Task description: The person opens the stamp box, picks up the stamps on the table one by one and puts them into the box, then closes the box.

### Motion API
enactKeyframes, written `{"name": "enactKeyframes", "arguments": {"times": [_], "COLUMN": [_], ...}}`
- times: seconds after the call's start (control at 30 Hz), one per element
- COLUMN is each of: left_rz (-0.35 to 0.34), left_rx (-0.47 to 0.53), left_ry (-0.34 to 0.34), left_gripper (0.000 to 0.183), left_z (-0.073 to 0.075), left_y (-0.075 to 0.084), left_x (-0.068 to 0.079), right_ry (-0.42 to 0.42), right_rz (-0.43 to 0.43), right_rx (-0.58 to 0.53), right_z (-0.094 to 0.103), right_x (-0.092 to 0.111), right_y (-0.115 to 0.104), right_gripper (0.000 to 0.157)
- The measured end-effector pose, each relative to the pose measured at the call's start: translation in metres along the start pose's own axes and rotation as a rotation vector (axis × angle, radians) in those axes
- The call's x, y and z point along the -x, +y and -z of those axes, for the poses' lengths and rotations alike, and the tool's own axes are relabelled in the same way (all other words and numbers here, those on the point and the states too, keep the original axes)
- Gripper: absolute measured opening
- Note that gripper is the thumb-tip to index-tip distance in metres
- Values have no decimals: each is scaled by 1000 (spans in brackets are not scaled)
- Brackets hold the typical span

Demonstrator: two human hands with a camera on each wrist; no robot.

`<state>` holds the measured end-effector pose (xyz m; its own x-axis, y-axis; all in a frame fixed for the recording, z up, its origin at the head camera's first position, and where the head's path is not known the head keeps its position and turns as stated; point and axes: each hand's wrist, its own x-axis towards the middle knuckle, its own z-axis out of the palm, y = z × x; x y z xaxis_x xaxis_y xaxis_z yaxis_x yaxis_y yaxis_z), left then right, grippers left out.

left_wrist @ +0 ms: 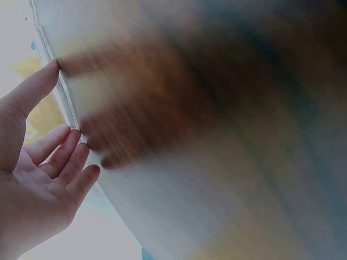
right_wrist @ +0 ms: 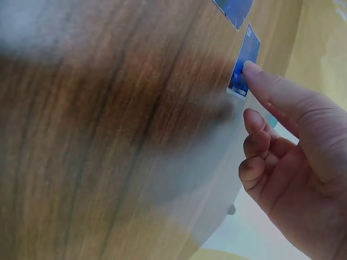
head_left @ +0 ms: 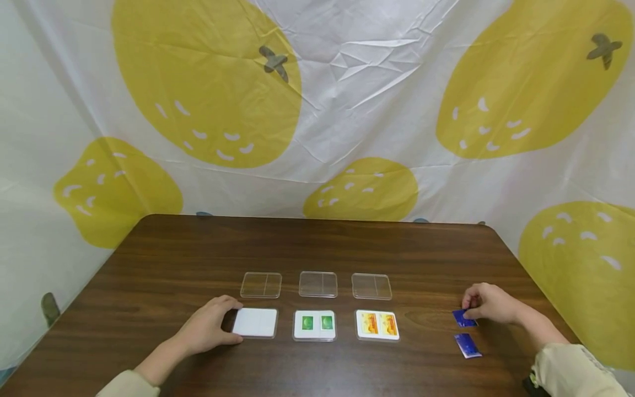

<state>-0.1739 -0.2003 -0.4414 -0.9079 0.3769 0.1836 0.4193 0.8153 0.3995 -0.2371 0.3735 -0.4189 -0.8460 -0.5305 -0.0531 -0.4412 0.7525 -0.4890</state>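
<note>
At the left of the near row lies a clear flat case with a blank white insert (head_left: 256, 322). My left hand (head_left: 204, 326) holds it by its left end, thumb at the near edge and fingertips at the far edge. Far to the right, my right hand (head_left: 493, 304) pinches a small blue stamp (head_left: 458, 317); in the right wrist view the thumb rests on the stamp's face (right_wrist: 251, 44) and the lower fingers curl in. A second blue stamp (head_left: 467, 346) lies just nearer on the table.
Two more near-row cases hold a pair of green stamps (head_left: 307, 323) and a pair of orange stamps (head_left: 369, 323). Behind them lie three clear covers, left (head_left: 254, 284), middle (head_left: 312, 284) and right (head_left: 366, 285). The dark wooden table (head_left: 317, 242) meets a lemon-print curtain (head_left: 347, 127).
</note>
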Motion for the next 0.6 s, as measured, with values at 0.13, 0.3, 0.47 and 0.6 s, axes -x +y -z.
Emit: {"name": "enactKeyframes", "arguments": {"times": [0.13, 0.3, 0.47, 0.6], "left_rz": [7, 24, 36, 49], "left_rx": [4, 16, 24, 28], "left_ry": [-1, -9, -21, -24], "left_gripper": [55, 55, 56, 56], "left_z": [-1, -1, 0, 1], "left_y": [0, 0, 1, 1], "left_x": [0, -1, -1, -1], "right_ry": [-26, -37, -36, -27], "right_rz": [12, 75, 60, -11], "right_rx": [-45, -121, -242, -325], "right_z": [2, 4, 4, 3], "right_x": [-2, -3, -3, -3], "right_y": [2, 7, 11, 7], "right_gripper": [11, 9, 7, 13]}}
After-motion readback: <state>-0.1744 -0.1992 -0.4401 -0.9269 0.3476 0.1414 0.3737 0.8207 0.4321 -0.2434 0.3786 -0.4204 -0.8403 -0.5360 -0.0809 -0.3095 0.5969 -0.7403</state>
